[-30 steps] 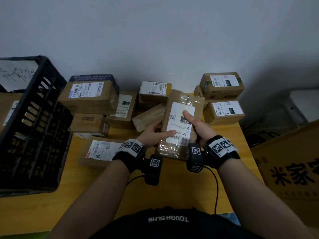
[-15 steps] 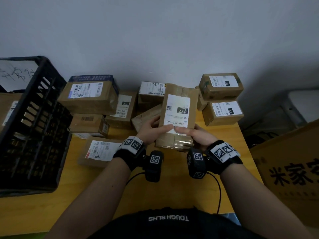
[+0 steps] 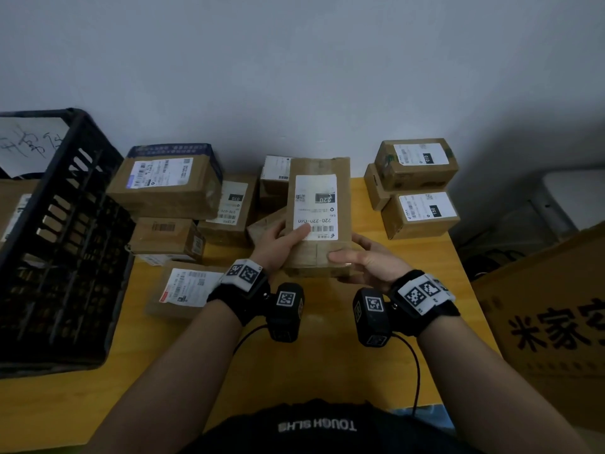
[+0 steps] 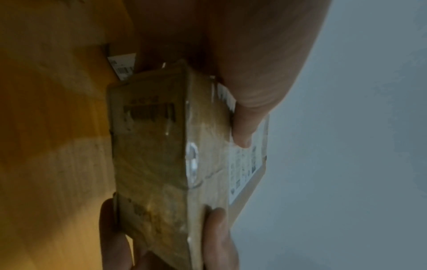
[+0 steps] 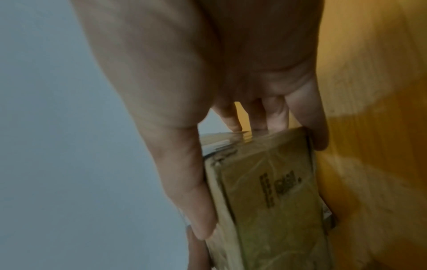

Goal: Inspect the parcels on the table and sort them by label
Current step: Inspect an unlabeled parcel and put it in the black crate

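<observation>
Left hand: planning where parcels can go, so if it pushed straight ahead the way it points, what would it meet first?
Probably the small tilted brown parcel just beyond the left hand; depth is unclear.

We are holding a parcel [image 3: 319,221] upright above the middle of the worktop [image 3: 311,362], left hand [image 3: 278,245] at its left edge, right hand [image 3: 370,263] at its near right corner. A crate [image 3: 65,244] is sitting at the left. Other parcels are lying along the far edge, two stacked boxes [image 3: 417,188] at far right.
</observation>
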